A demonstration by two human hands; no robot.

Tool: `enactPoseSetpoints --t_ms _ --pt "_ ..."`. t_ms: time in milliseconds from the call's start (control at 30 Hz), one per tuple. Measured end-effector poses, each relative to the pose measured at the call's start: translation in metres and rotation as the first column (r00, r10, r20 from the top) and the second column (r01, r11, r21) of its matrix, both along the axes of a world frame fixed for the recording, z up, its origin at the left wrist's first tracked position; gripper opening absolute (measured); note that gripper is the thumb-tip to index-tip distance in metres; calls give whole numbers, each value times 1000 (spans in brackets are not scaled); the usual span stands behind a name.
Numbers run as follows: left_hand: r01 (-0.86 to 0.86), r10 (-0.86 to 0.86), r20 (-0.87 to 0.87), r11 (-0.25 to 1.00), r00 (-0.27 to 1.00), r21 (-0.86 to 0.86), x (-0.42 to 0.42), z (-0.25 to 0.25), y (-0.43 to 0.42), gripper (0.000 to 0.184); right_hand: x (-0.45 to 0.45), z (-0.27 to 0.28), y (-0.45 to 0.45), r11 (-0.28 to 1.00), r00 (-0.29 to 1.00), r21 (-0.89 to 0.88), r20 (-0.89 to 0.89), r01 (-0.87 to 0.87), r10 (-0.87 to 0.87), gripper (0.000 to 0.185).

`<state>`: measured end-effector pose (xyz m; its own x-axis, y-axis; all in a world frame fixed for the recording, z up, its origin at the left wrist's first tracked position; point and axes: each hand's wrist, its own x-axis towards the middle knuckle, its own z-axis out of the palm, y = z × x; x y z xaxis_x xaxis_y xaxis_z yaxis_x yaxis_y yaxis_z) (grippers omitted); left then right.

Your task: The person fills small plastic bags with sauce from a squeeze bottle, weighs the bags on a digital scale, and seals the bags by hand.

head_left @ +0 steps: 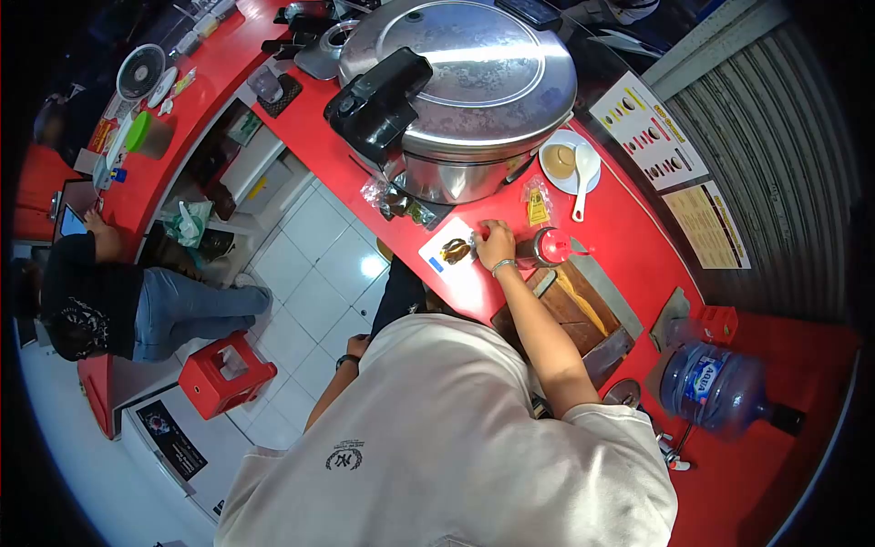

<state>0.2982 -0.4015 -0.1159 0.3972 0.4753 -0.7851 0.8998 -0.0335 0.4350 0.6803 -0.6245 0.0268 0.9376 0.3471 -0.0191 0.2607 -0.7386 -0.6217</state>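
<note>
My right hand (495, 244) rests on the red counter with its fingers bent, at the right edge of a white sheet (436, 251). Dark brown, glossy food (455, 251) lies on that sheet, close to my fingertips. Whatever the fingers pinch, if anything, is too small to make out. Just right of the hand stands a jar with a red lid (552, 246). Low beside my lap is my left hand (358, 345), a dark band at its wrist; its fingers are mostly hidden.
A large lidded steel pot (456, 82) takes up the far counter. Near it are a saucer with a cup (560, 161) and a white spoon (582, 182). A wooden board (570, 314) lies right, beyond it a water bottle (715, 387). Another person (100, 292) stands left, near a red stool (226, 374).
</note>
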Motion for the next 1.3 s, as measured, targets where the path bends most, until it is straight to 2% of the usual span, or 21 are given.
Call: enactPoseSetpoints --t_ms 233,300,500,733,867,900,967,1000,1033,1100,1167,1233,1300 --pt "-21 21 47 1000 999 12 11 12 2 36 0 -7 1 999 998 20 -45 -34 35 22" --pt "-17 16 58 1000 998 15 11 12 4 36 -1 -2 2 999 997 -33 -77 -22 19 23" --pt "9 -10 56 1000 998 28 14 20 4 34 -6 -3 4 1000 999 -12 -45 -19 19 22" --pt "-66 67 88 998 994 -6 18 23 2 31 -5 -7 4 999 994 3 -95 -46 46 17" --pt "-65 59 109 996 992 56 34 39 1 28 -6 -5 4 1000 1000 -9 -21 -5 5 15" --pt "-64 57 110 996 992 58 33 27 3 28 -6 -7 3 1000 1000 -7 -20 -4 4 15" --pt "-218 215 178 976 960 -3 39 14 7 27 -5 -8 3 1000 998 -19 -53 -25 24 13" --pt "-290 301 193 953 934 -81 43 16 8 27 -7 -8 5 999 1000 -43 -14 -18 17 10" --pt "-289 299 198 954 933 -80 48 17 9 27 -7 -8 5 999 1000 -40 -10 -16 16 10" --pt "-120 68 261 974 963 191 60 20 12 26 -7 -9 6 1000 1000 5 -18 -19 19 6" --pt "-114 37 291 962 956 250 92 69 1 28 -8 6 6 997 998 51 -20 -57 58 7" --pt "-17 -141 495 953 858 302 119 96 -5 35 -16 25 5 982 990 131 -33 -135 140 7" --pt "109 -312 502 914 807 392 159 158 -23 49 -24 37 5 947 980 255 77 -195 181 7"
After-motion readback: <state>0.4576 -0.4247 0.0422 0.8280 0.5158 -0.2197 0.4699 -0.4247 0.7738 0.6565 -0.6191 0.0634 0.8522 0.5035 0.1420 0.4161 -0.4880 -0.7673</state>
